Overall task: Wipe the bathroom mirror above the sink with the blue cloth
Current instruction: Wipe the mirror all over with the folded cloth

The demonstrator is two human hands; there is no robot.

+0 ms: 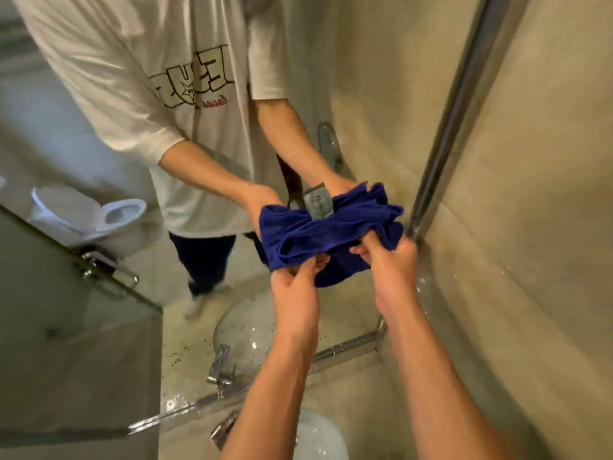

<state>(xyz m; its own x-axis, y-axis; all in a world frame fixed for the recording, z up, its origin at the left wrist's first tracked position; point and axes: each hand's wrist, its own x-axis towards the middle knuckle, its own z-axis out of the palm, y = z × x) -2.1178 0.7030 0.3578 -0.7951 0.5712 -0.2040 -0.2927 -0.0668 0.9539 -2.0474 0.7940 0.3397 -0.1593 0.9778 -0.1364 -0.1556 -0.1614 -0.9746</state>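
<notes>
Mirror (99, 227) fills most of the view, metal frame (457, 104) at its right edge and along the bottom, reflecting a person in a white shirt and a toilet (99, 220). Sink (318, 433) sits below, tap (222, 426) at its rim. Blue cloth (384, 237) is bunched up against the glass, just beside the frame's right edge. Left hand (293, 287) pinches the cloth's lower fold, fingers curled; right hand (391, 260) grips the cloth's right end, fingers tucked into the fabric
</notes>
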